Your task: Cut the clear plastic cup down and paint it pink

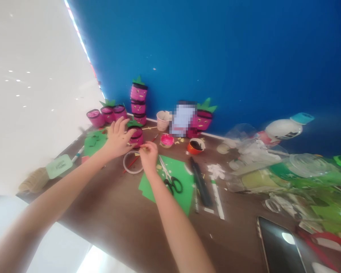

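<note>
My left hand [118, 139] has its fingers spread beside a small magenta pot [136, 137] with a black rim and a face on its side. Its thumb overlaps the pot, and I cannot tell whether it presses on it. Just right of the pot, my right hand [149, 156] is closed in a pinch, and what sits between its fingertips is too small to make out. A clear ring-shaped lid [124, 167] lies below the pot, close to my right hand. Black-handled scissors [170, 180] rest on green sheets [156, 191] beside my right wrist.
Similar magenta pots [138, 108] stand stacked against the blue wall. Behind my hands are a paper cup [163, 123], a pink paint cup [167, 140] and an orange cup [195, 149]. Plastic bottles [290, 170] and a phone [281, 246] lie right; a brush [34, 180] lies left.
</note>
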Tool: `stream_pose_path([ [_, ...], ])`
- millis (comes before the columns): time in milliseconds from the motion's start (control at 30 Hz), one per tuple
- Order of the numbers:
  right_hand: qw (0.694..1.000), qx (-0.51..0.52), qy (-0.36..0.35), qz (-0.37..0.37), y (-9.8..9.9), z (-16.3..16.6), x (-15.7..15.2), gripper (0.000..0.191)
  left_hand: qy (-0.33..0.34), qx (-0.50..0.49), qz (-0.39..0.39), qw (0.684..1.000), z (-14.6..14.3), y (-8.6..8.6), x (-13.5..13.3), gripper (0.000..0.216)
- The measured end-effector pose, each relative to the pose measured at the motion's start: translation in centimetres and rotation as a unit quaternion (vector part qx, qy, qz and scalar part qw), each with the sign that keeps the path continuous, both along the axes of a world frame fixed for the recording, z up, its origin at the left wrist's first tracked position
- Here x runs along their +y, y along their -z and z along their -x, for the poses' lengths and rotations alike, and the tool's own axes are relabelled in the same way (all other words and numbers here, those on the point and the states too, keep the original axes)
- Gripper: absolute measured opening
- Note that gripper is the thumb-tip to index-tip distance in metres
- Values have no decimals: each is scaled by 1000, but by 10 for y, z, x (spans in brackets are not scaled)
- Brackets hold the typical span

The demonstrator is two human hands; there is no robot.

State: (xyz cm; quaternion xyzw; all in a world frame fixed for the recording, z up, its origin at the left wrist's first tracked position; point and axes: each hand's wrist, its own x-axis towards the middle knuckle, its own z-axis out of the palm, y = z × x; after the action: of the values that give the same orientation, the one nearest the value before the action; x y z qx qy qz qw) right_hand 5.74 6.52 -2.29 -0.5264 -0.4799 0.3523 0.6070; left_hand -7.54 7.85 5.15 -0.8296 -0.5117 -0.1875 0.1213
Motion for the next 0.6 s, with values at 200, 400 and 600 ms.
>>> stream_pose_path([
  [200,1000,4,1,-1,0,0,0,11,-1,-12,8,1000,2,3,-1,39],
  [400,1000,15,-2,4,0,-1,-1,10,0,-7,6,1000,4,4,-1,42],
  [600,1000,15,-1,0,0,0,-1,10,-4,10,-6,1000,7,5,1,42],
])
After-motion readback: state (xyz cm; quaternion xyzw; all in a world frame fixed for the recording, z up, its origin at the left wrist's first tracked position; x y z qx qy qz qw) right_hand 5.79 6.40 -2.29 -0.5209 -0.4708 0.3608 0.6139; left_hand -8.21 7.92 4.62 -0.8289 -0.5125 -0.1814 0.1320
